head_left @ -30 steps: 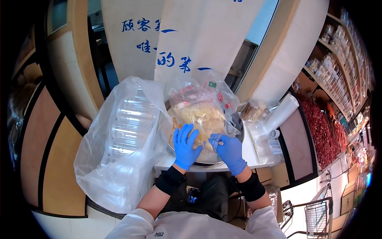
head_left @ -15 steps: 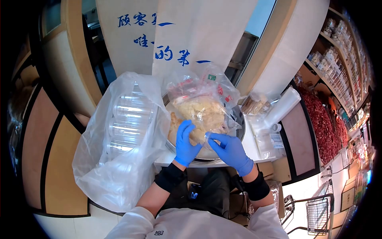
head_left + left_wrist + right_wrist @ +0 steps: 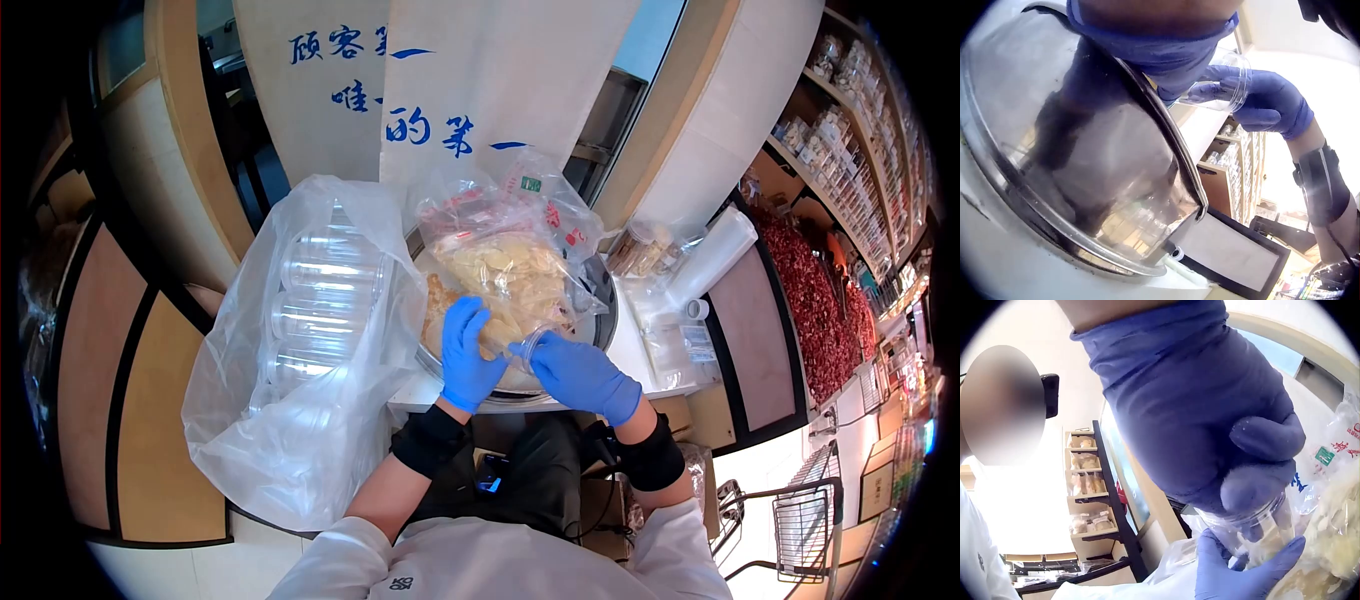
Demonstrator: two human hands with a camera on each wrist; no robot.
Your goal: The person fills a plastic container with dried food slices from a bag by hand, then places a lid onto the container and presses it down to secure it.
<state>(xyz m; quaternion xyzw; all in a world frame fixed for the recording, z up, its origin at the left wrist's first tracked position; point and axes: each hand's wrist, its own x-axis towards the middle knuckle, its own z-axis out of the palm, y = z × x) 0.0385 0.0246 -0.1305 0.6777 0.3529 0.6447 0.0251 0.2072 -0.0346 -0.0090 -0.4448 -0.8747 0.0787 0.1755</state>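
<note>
A clear plastic jar (image 3: 1272,534) lies tilted between my blue-gloved hands. My left hand (image 3: 468,360) grips its lower part, thumb on one side and fingers on the other, as the right wrist view shows. My right hand (image 3: 585,375) reaches into its mouth with straight fingers, while other fingers curl outside the rim (image 3: 1244,81). Pale matter shows inside the jar near the fingertips. Beyond the hands, a clear bag (image 3: 530,215) with red print holds pale yellow dried pieces (image 3: 500,270). It lies in a wide steel basin (image 3: 607,325).
A large translucent bag (image 3: 230,400) of stacked clear jars (image 3: 330,300) stands on the left. To the right lie a roll of plastic film (image 3: 715,255), small bags (image 3: 665,340) and a bag of brown pieces (image 3: 640,250) on the white counter. A shopping cart (image 3: 805,520) stands at lower right.
My right hand first drew back with the jar rim hidden, and now its fingers are in the jar mouth again, turned further leftward. The left hand keeps nearly the same place.
</note>
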